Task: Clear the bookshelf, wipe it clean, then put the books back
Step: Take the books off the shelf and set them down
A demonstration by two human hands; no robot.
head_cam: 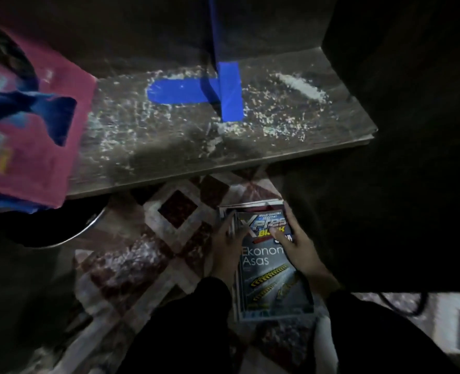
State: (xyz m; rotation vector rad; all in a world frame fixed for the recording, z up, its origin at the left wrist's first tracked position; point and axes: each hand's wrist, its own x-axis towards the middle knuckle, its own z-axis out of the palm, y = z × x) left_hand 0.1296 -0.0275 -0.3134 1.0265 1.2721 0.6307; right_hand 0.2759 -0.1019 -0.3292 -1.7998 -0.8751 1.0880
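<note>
In dim light, a person's two hands hold one stack of books [250, 207] low over the patterned floor [169, 238], just in front of and below the single shelf [169, 152] in view. The left hand [224, 241] grips the stack's left edge, its fingers [229, 225] curled round the side. The right hand [300, 248] clasps the right edge with the thumb pressed on the top cover [264, 261], which carries the words "Xpres" and "Asas". The stack holds several books, whose edges show at its far end, but the exact number cannot be told. Two dark sleeves [207, 300] run back from the hands toward the camera. The shelf board carries no books across its middle and right and is speckled with pale dust, with one thicker heap of dust [301, 86] near its right rear corner. Two strips of blue tape [180, 91] cross on the board, one lying lengthwise and one across it. One pink book [31, 147], blurred, overlaps the shelf's left end, with a blue edge showing beneath it. One curved metal rim [87, 229] shows below the shelf at left, but what it belongs to cannot be made out.
</note>
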